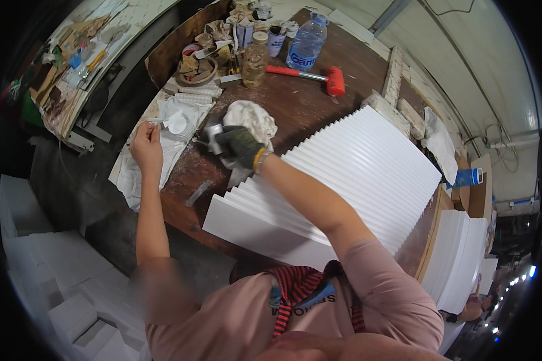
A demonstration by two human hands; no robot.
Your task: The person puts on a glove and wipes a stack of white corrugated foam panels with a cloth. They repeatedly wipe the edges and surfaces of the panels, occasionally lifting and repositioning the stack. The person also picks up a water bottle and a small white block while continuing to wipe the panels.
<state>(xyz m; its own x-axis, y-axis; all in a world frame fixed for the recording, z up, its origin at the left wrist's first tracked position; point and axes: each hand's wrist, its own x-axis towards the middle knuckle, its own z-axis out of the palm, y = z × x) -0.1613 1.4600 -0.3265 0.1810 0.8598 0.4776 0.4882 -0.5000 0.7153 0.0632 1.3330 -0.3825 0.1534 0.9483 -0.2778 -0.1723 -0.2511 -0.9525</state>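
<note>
My bare left hand [146,145] is raised at the table's left edge, thumb and fingertips pinched together beside a crumpled white plastic bag [180,120]. What they pinch is too small to make out. On my right hand [241,146] is a dark work glove with a yellow cuff. Its fingers are closed round a pale, greyish object [213,136], blurred by motion, whose kind I cannot tell. A bunched white rag [253,118] lies just beyond the glove. Under my right forearm stretches a stack of white ridged strips [367,165].
A red-headed mallet [335,81] lies behind the rag, near a jar [255,63] and a large water bottle [307,43]. Cans and tape rolls crowd the back left. Stone-like blocks [397,111] border the strips. A cluttered second bench [96,45] stands far left.
</note>
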